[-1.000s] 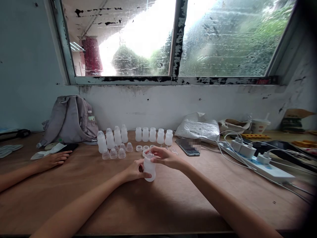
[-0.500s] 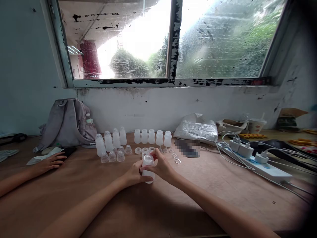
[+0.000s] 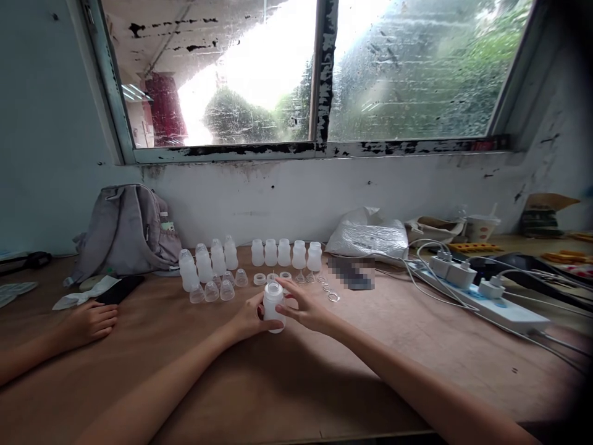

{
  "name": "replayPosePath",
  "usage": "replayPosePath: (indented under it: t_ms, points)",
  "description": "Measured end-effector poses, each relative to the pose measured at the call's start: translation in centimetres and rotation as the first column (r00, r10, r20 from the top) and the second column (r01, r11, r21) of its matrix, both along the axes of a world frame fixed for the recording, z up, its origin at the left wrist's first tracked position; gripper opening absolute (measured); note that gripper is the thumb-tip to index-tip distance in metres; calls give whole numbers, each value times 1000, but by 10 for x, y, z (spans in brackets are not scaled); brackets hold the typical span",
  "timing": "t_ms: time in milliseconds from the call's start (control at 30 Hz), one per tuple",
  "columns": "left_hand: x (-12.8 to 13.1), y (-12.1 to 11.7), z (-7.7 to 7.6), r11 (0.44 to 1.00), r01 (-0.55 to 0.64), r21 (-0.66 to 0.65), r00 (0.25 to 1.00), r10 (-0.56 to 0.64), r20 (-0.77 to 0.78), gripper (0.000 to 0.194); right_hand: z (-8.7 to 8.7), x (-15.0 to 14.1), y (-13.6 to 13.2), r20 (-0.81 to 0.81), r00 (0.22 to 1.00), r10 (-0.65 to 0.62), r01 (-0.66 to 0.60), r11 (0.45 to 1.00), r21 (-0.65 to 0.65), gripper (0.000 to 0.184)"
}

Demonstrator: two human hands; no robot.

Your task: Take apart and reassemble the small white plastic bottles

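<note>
A white baby bottle (image 3: 273, 314) with a collar and a clear nipple on top stands upright at the middle of the table. My left hand (image 3: 252, 318) is wrapped round its left side, thumb across the front. My right hand (image 3: 303, 307) is at its right side, thumb against the upper body and index finger near the collar; its other fingers are partly hidden. Just behind the bottle lie white collar rings (image 3: 259, 279). Several open bottles (image 3: 283, 253) stand in a row farther back. To the left are capped bottles (image 3: 204, 262) and clear dome caps (image 3: 227, 290).
Another person's hand (image 3: 95, 321) rests at the left by a black phone (image 3: 121, 290) and a white tissue. A grey backpack (image 3: 127, 228) leans on the wall. Thin rings (image 3: 333, 296), a silvery bag (image 3: 368, 238) and a power strip (image 3: 504, 314) with cables lie to the right.
The fingers of my right hand have moved from the bottle's top, spreading a little. The bottle has shifted slightly up in view. The other person's hand has drawn back from the phone.
</note>
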State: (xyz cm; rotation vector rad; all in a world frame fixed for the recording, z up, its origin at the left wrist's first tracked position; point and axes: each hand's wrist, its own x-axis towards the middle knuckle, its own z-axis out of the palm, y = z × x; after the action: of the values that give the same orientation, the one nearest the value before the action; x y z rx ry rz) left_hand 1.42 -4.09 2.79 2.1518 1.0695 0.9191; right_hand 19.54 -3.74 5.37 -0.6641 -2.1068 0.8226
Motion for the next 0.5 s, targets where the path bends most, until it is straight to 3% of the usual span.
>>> replayPosePath:
  t_ms: [67, 167, 267, 333, 500]
  points:
    - [0, 0, -1, 1000, -11, 7, 1000, 11, -2, 60, -3, -1, 1, -66, 997, -29, 26, 998, -50, 39]
    - [-2, 1, -1, 1000, -18, 4, 1000, 18, 3, 56, -5, -3, 1, -162, 981, -104, 79, 986, -149, 45]
    - [-3, 1, -1, 1000, 15, -8, 1000, -15, -1, 53, -2, -3, -2, -192, 981, -35, -19, 963, -270, 54]
    - [-4, 1, -1, 999, 46, -13, 999, -46, 0, 54, 3, -4, -5, -214, 976, 27, -98, 940, -327, 50]
    - [-3, 0, 0, 994, 85, -72, 996, -85, 1, 56, 14, -6, -10, -226, 974, -23, -48, 951, -305, 40]
